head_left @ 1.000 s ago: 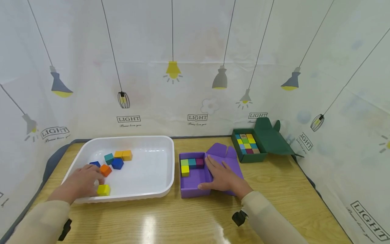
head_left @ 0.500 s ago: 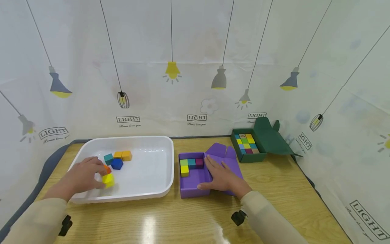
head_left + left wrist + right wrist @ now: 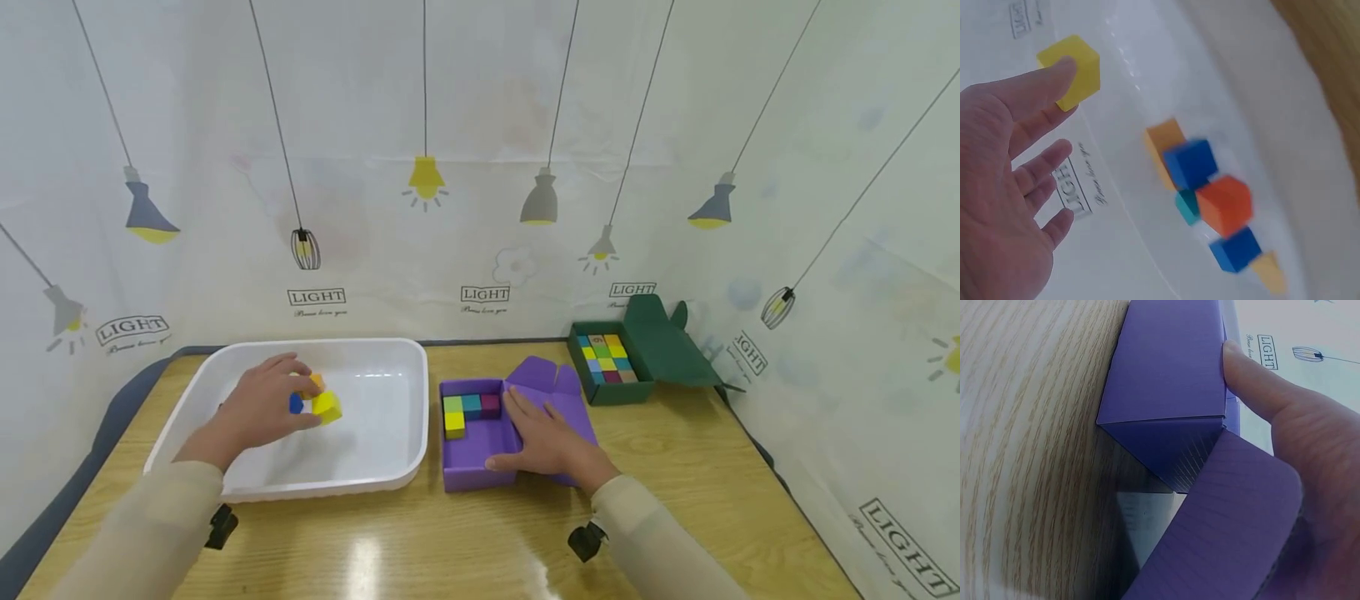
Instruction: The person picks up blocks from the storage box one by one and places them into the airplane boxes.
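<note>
Evidently mid-transfer: left hand [image 3: 266,408] pinches a yellow cube [image 3: 327,407] between thumb and fingers, over the white tray [image 3: 367,454] and apparently clear of its floor. Loose cubes sit in the tray below, among them an orange-red cube [image 3: 1224,205]; that view is blurred, so exact contacts are hard to tell. Right hand [image 3: 551,442] lies with fingers extended along the right side of the purple box [image 3: 480,479], clamped on nothing that I can make out, probably steadying it. Inside, light green, teal and maroon cubes line the far wall, another yellow one fronting the light green. Next move likely calls for a rightward carry over both rims, then a square set-down beside a seated cube.
</note>
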Demonstrator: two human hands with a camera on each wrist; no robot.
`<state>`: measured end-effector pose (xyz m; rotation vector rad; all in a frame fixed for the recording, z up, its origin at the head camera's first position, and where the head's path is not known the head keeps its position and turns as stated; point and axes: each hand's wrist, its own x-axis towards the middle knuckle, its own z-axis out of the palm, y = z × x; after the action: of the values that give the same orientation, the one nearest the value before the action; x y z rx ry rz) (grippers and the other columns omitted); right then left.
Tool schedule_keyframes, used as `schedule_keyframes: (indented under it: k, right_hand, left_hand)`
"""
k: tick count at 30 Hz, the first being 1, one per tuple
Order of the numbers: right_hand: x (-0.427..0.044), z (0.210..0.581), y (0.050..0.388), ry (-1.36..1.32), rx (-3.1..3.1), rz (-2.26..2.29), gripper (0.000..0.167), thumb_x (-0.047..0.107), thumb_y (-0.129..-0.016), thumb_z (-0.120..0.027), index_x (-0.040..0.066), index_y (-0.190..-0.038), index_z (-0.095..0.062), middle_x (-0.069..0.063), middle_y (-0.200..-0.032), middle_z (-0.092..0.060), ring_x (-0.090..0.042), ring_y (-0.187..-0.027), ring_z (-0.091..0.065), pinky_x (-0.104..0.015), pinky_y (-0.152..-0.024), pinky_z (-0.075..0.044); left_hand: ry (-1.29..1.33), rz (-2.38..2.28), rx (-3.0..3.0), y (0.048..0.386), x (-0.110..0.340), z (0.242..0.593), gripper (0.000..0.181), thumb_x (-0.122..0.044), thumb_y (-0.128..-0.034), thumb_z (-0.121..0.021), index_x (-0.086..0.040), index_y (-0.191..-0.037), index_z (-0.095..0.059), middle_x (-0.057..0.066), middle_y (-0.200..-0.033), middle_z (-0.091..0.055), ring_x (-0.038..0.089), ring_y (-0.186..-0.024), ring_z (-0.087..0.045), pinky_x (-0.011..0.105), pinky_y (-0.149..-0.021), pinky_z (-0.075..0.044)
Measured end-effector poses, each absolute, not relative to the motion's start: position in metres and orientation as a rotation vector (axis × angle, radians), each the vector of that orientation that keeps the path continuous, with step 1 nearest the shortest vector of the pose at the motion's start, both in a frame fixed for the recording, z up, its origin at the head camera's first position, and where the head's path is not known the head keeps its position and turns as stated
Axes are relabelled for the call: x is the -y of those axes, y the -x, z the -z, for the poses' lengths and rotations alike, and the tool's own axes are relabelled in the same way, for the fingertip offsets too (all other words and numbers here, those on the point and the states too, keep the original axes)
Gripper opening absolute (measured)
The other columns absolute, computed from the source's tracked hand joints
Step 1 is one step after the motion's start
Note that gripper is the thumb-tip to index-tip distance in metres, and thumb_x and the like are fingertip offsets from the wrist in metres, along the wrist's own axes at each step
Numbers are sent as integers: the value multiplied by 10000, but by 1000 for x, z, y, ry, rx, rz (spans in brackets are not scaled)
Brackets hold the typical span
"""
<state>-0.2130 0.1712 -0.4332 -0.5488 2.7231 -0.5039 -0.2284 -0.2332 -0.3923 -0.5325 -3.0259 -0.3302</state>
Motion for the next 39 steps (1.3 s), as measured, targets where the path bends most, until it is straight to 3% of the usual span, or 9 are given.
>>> schedule_keyframes:
  k: [10, 22, 39]
  right_hand:
    - [-173, 433, 214, 548, -2722, 517, 1089, 619, -823, -655, 64, -1566, -84, -115, -1655, -73, -257, -1542, -81, -556, -1243, -57]
    - [-173, 433, 214, 538, -2715, 494, 1106, 665, -814, -630, 70, -1567, -81, -106, -1656, -75, -253, -1544, -72, -572, -1239, -64]
    - [-173, 432, 213, 546, -2709, 488, 1087, 633, -832, -635, 70, -1567, -66, -99, -1657, -63, -240, -1544, -67, -568, -1239, -70]
  left_hand:
    - [612, 421, 2932, 248, 163, 376, 337, -344, -810, -764, -162, -1090, -724, 133, -1375, -556, 383, -1453, -271, 655, -1150, -252]
    - [760, 383, 2928, 255, 71, 375, 369, -417, -832, -743, -187, -1120, -715, 71, -1410, -537, 300, -1480, -269, 552, -1201, -253]
    - [851, 116, 3007, 255, 31, 417, 392, -483, -816, -735, -163, -1043, -738, 54, -1366, -542, 272, -1440, -331, 498, -1174, -314]
